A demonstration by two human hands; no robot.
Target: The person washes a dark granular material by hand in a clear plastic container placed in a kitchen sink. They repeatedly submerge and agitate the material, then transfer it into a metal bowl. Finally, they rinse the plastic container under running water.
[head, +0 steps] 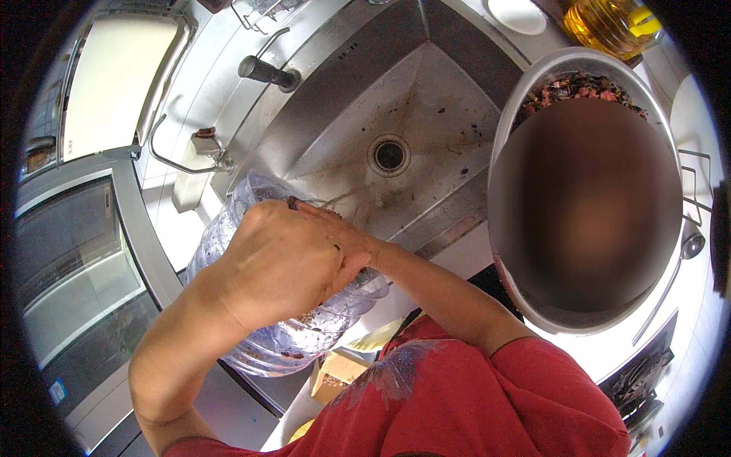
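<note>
A large ribbed clear plastic jug (pixel 268 354) stands in front of me at the near left edge of the sink, with brown and dark bits showing through its wall. My left hand (pixel 280 257) lies across the top of the jug, its back towards me and its fingers mostly hidden. Partly beneath it, my right hand (pixel 334 225) reaches in from the right, and the two hands overlap over the jug. Small dark scraps cling to the skin of both. What the fingers hold, if anything, is hidden.
The stainless steel sink (pixel 422 114) has brown stains and scraps around its drain (pixel 390 155). To the right, a big metal basin (pixel 502 125) holds chopped dark and reddish pieces (pixel 588 88); a blur covers much of it. An oil bottle (pixel 599 25) and white bowl (pixel 517 14) stand beyond.
</note>
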